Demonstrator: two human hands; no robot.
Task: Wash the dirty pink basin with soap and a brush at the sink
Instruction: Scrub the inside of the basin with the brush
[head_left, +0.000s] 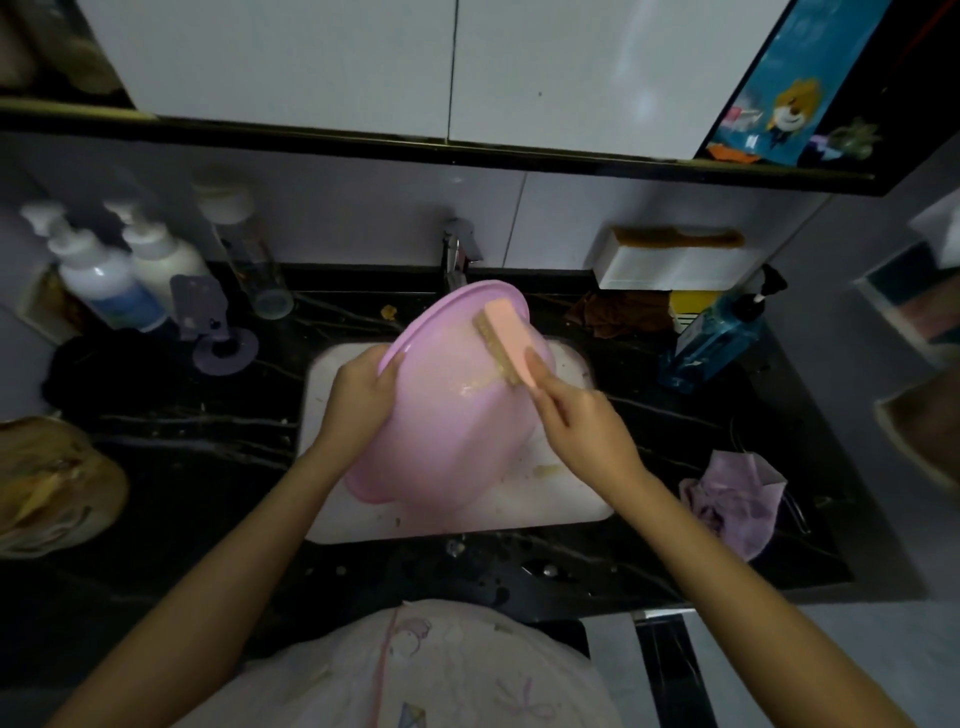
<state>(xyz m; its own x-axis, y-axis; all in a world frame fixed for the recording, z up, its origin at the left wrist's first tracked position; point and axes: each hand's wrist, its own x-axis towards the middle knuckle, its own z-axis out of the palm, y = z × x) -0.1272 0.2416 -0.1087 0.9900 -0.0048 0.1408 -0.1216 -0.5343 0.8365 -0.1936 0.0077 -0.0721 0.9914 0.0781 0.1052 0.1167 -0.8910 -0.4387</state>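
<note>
A dark marbled counter (675, 431) is framing the white sink (550, 499), where scrubbing is midway: the left hand (361, 395) is gripping the tilted pink basin (441, 415) by its rim while the right hand (576, 421) is holding the brush (506, 340) against its soapy outside; rinsing seems left. The basin's inside is facing away, its contents hidden.

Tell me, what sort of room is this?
Probably a home bathroom or washroom: a white sink set in a dark veined counter, a faucet at the wall behind it, pump bottles standing at the left, and a comb on a white wall holder.
</note>
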